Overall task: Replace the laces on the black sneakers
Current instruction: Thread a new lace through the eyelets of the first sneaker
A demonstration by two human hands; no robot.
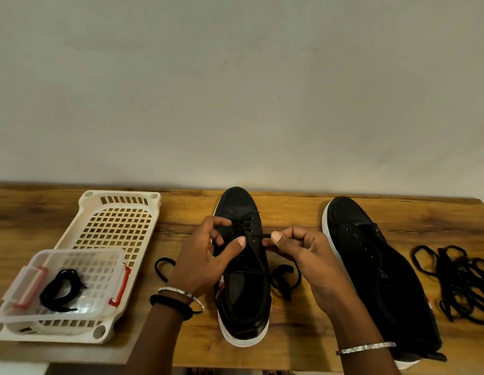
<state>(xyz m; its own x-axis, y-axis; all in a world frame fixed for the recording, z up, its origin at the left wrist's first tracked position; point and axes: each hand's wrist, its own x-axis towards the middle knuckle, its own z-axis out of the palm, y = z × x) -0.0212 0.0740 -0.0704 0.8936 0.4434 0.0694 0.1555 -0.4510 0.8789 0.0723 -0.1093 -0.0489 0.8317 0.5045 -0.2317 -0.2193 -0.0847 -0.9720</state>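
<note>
A black sneaker with a white sole (242, 299) stands in the middle of the wooden table (297, 209), toe pointing away from me. My left hand (208, 255) curls over its eyelet area and holds the lace (255, 255) there. My right hand (300, 253) pinches the lace's tip beside the right eyelets. Loose ends of the lace lie on both sides of the shoe. A second black sneaker (376, 269) without a lace lies to the right. A pile of black laces (460, 280) sits at the far right.
A cream perforated basket (111, 228) lies at the left. On its near end sits a clear plastic box (73, 282) with red clips, holding a coiled black lace (62, 290). The wall rises right behind the table's far edge.
</note>
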